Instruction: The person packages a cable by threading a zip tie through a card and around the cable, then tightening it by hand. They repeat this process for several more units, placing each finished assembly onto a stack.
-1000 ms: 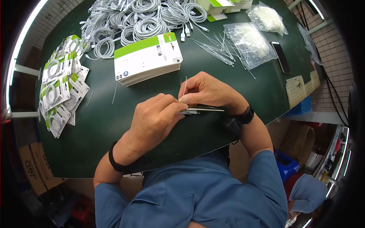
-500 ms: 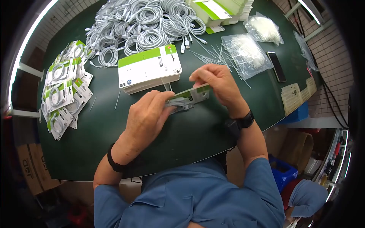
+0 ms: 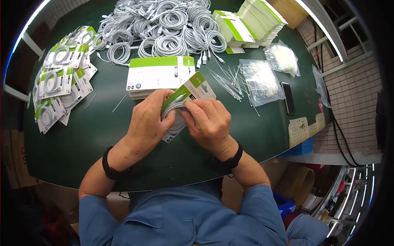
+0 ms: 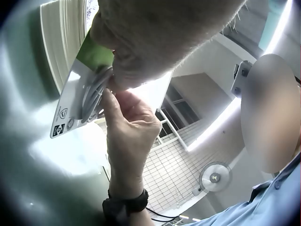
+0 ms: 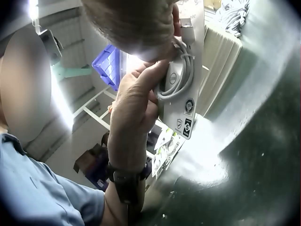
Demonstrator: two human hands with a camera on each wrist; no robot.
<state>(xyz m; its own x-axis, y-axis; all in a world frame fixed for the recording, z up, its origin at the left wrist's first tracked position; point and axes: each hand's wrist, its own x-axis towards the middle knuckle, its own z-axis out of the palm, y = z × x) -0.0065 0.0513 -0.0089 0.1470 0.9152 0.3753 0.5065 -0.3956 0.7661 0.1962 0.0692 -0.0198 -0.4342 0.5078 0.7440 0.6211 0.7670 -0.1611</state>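
A white and green packaging card point(image 3: 201, 85) is held up tilted over the table, its printed face toward the head camera. On its face lies a coiled grey USB cable point(image 5: 187, 77) with a thin tie around it. My left hand point(image 3: 144, 119) grips the card and coil by the left edge, thumb over the coil. From the right, my right hand point(image 3: 210, 122) pinches the coil between thumb and fingers. Part of the coil point(image 4: 96, 92) is hidden behind the fingers in the left wrist view.
Behind the hands stands a stack of blank cards point(image 3: 154, 78), with a heap of coiled cables point(image 3: 168, 33) beyond. Finished cable cards point(image 3: 55, 82) pile at left. Loose zip ties point(image 3: 225, 84), bags of ties point(image 3: 260, 82) and a phone point(image 3: 288, 98) lie at right.
The card, edge-on before, has turned to show its face and coil. My right hand left the thin tie, passed the card's right end, then came down onto the coil.
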